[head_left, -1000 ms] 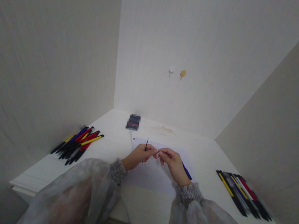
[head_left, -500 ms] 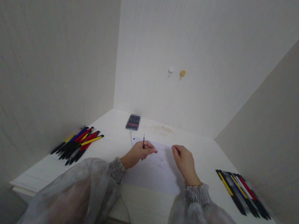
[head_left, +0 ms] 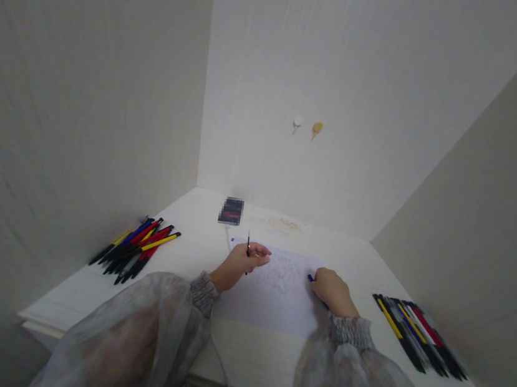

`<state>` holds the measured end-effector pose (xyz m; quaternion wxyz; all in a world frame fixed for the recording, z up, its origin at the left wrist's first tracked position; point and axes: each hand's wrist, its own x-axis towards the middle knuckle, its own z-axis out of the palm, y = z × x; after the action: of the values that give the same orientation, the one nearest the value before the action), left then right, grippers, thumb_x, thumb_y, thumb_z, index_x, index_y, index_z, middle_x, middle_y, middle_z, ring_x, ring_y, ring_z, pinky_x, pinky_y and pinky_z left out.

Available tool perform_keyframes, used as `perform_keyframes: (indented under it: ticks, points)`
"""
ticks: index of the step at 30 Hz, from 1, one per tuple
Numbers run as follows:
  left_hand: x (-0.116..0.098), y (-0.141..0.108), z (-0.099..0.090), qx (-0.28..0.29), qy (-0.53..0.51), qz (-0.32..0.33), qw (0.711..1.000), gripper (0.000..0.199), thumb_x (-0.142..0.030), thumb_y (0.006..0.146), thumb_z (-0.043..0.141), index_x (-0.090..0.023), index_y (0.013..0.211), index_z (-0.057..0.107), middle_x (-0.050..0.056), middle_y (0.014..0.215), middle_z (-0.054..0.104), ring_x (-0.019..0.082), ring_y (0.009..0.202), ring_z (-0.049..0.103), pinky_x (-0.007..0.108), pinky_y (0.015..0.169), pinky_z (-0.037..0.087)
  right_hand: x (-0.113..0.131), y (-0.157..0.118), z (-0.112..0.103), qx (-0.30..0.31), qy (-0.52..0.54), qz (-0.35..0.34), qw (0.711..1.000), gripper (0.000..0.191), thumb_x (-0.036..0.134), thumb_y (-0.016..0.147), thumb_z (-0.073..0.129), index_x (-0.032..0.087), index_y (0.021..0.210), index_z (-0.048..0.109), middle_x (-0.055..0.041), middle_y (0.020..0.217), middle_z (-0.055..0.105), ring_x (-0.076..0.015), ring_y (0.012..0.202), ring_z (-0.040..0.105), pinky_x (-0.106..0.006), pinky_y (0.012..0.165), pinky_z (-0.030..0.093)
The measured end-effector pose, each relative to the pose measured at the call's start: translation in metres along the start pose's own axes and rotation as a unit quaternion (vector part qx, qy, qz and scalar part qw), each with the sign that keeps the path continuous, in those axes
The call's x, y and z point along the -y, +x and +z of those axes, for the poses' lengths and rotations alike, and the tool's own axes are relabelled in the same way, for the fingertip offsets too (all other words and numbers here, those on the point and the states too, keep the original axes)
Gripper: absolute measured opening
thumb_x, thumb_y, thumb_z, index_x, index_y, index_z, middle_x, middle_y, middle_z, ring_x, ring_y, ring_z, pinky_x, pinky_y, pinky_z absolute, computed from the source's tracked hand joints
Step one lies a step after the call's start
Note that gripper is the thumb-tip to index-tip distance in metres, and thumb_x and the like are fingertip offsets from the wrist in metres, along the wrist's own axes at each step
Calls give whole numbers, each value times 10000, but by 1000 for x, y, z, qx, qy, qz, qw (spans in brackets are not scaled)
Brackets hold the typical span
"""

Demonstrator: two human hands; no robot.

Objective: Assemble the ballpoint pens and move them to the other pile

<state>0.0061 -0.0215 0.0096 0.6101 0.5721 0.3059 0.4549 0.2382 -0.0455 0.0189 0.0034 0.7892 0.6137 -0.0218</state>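
Head view: the left hand [head_left: 236, 266] is pinching a slim rod [head_left: 248, 244] over the paper [head_left: 257, 316]; the right hand [head_left: 335, 291] is covering a blue pen [head_left: 311, 278], grip unclear. Both are looking light, stiff, probably suiting mid-length holds.

Sole cam, head-worn, looked fwd & down across a white, wood-grained worktop [head_left: 252, 356] from abv its near edge, facing a pale, flat back wall [head_left: 274, 63]. Bare left hand [head_left: 241, 262] & bare right hand [head_left: 334, 291] sat below mid-frame, fairly nr; worktop's near R corner ran out of frame.
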Motion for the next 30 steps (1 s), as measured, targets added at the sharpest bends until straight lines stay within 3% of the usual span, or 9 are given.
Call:
perform_keyframes:
  ticks: [3, 6, 8, 10, 12, 14, 23, 30]
  points:
    - [-1, 0, 1, -15, -19, 1, 1000, 318, -347, 566, 670, -126, 763, 554, -76, 509, 363, 9, 392, 266, 171, 367, 182, 6, -1, -4, -58, 92, -63, 992, 128, 173, 644, 499, 126, 718, 592, -113, 746, 612, -204, 714, 568, -277, 588, 379]
    - [-3, 0, 1, -35, -25, 6, 999, 326, -354, 549, 680, -131, 727, 523, -65, 528, 426, 8, 384, 283, 169, 359, 189, 21, -7, -9, -103, 299, -190, 929, 96, 249, 677, 509, 157, 689, 534, -26, 664, 575, -142, 641, 530, -252, 598, 387]
    - [-5, 0, 2, -49, -27, 7, 998, 337, -362, 538, 683, -135, 709, 500, -52, 549, 480, 7, 373, 287, 171, 351, 186, 34, -13, -7, -74, 428, -241, 868, 139, 304, 693, 515, 165, 687, 503, 3, 628, 548, -121, 599, 512, -241, 576, 391]
    - [-6, 0, 2, -58, -34, 10, 998, 344, -367, 540, 679, -141, 706, 479, -38, 575, 528, 4, 358, 283, 172, 345, 180, 46, -19, -1, -8, 510, -268, 817, 171, 329, 700, 523, 165, 735, 495, 7, 633, 554, -114, 587, 517, -237, 557, 392]
    - [-6, 1, 1, -58, -41, 15, 997, 345, -369, 547, 671, -146, 709, 463, -22, 621, 566, 1, 353, 287, 171, 344, 184, 55, -23, 6, 45, 536, -283, 794, 192, 335, 704, 531, 160, 777, 501, 6, 631, 561, -108, 572, 516, -232, 543, 391]
    - [-4, 1, 1, -56, -34, 19, 998, 337, -366, 552, 667, -147, 703, 460, -25, 623, 566, 0, 353, 290, 168, 344, 190, 60, -25, 12, 61, 531, -290, 794, 197, 331, 707, 536, 157, 796, 514, 8, 624, 559, -99, 558, 504, -226, 534, 386]
    - [-1, 1, -2, -45, 17, 16, 999, 324, -357, 530, 679, -144, 698, 502, -99, 442, 353, 12, 348, 266, 168, 348, 182, 64, -29, 10, 8, 502, -306, 809, 200, 331, 710, 539, 161, 812, 565, -4, 662, 585, -102, 591, 516, -228, 558, 397]
    - [0, 0, -4, -19, 28, 15, 999, 314, -348, 538, 680, -148, 700, 500, -98, 438, 346, 19, 365, 296, 167, 366, 193, 65, -30, 9, 2, 494, -312, 811, 187, 314, 706, 545, 162, 810, 579, -3, 653, 583, -105, 588, 510, -231, 556, 400]
